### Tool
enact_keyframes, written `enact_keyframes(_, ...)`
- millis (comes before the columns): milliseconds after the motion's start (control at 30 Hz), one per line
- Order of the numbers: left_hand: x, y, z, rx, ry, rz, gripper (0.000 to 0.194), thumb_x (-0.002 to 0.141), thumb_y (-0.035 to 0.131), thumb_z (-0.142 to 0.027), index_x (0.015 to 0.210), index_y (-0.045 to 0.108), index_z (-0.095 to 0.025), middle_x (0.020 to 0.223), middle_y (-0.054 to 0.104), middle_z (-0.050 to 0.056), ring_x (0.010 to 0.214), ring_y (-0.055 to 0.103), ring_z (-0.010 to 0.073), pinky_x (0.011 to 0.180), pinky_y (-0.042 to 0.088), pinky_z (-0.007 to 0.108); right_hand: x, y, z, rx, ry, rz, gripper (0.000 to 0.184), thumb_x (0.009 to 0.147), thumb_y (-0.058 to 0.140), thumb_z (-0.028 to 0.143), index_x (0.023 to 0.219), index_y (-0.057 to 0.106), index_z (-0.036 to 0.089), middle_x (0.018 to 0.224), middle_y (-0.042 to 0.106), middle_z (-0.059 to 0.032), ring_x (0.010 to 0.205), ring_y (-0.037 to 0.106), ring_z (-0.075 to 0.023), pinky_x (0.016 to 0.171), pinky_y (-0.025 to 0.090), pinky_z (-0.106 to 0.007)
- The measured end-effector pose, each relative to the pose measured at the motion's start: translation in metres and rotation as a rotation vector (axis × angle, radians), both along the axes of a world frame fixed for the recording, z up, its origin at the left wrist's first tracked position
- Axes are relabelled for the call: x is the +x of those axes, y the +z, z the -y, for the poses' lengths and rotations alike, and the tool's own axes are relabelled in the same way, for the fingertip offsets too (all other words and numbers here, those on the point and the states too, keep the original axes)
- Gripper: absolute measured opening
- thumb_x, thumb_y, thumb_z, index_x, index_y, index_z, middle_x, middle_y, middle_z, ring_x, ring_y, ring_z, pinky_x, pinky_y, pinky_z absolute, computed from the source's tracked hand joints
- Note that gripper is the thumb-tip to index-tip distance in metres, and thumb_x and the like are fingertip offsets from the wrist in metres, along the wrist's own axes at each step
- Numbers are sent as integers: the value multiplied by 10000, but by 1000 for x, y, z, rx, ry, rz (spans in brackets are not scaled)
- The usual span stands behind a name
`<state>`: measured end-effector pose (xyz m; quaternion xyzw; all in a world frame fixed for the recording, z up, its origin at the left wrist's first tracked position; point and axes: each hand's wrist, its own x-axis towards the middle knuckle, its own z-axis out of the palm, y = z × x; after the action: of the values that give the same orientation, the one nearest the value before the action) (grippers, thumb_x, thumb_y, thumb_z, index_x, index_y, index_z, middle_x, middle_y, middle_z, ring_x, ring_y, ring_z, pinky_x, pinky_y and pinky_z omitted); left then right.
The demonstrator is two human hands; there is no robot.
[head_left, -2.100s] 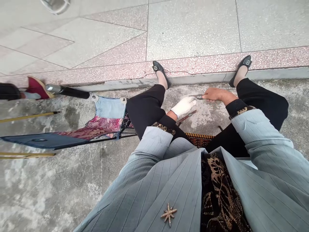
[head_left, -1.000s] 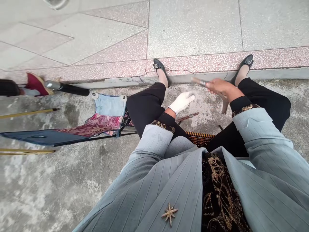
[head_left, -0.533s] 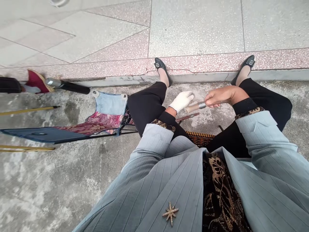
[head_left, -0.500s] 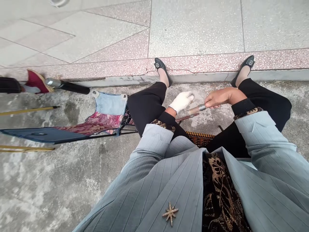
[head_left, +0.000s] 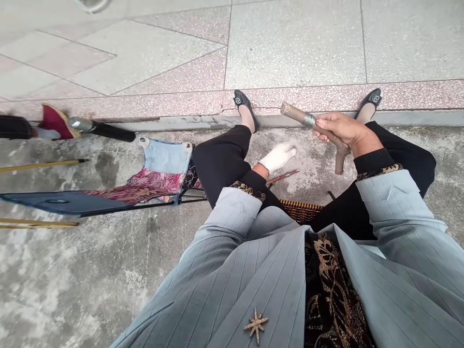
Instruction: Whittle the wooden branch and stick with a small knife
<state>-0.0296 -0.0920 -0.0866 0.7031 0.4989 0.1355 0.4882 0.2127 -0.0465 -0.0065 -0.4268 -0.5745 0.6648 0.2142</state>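
Note:
I sit low with my knees apart over rough concrete. My right hand [head_left: 339,128], bare, is closed round a brown wooden tool with a metal band [head_left: 308,119], raised above the ground with its thick end pointing up-left. My left hand [head_left: 278,155], in a white glove, rests low on the concrete between my legs, fingers curled on something I cannot make out. A thin reddish-brown stick [head_left: 283,176] lies on the ground just beside the gloved hand.
A folding stool with patchwork cloth seat [head_left: 145,181] stands to my left. Long yellow sticks [head_left: 39,166] lie on the ground farther left. A person's red shoe [head_left: 54,128] and a dark cylinder [head_left: 103,129] sit by the kerb. A woven basket edge [head_left: 300,209] shows under me.
My right hand has lifted the wooden tool from beside the gloved hand up and to the right. The gloved left hand has stayed on the ground.

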Motion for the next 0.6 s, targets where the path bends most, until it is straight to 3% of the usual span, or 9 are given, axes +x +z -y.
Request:
enact_keyframes(167,1,-1,-3,11,-7,-48,237,990,486,-270,875,665,-165,748,653,32,705,564,175,742,468,293,9,5,8,-40,96,-133,587,845,794,739,854,609,182,766,597,-39,598,468,-122,522,413,-262)
enact_keyframes(267,-1,-4,-8,66,27,-114,228,983,502,-274,900,688,-172,826,695,59,797,605,204,791,485,308,10,-2,9,-116,292,-144,609,837,815,724,894,649,141,762,606,-31,586,480,-99,531,411,-240)
enact_keyframes(367,-7,-4,-13,119,92,-164,220,983,488,-256,928,682,-168,895,703,86,877,620,227,859,483,327,4,-16,9,-163,631,59,603,869,785,722,821,671,132,694,608,-15,560,502,-92,536,412,-228)
enact_keyframes(433,-9,-3,-13,150,100,-177,229,996,467,-262,901,654,-169,900,688,87,872,610,226,864,468,334,-5,-29,8,-149,751,328,537,908,792,637,746,668,140,617,596,-11,526,502,-98,522,393,-235)
enact_keyframes(533,-9,-2,-6,125,72,-118,254,1008,469,-308,841,610,-179,815,633,52,769,563,193,785,443,318,-16,-47,3,-43,569,752,444,931,830,415,646,610,153,539,564,-29,484,456,-107,499,327,-275)
enact_keyframes(600,-5,-3,0,32,30,-7,296,1022,465,-372,857,614,-176,757,595,24,679,514,164,701,418,300,-19,-53,-3,50,398,851,421,985,770,374,672,569,176,560,552,-33,513,439,-116,513,307,-288)
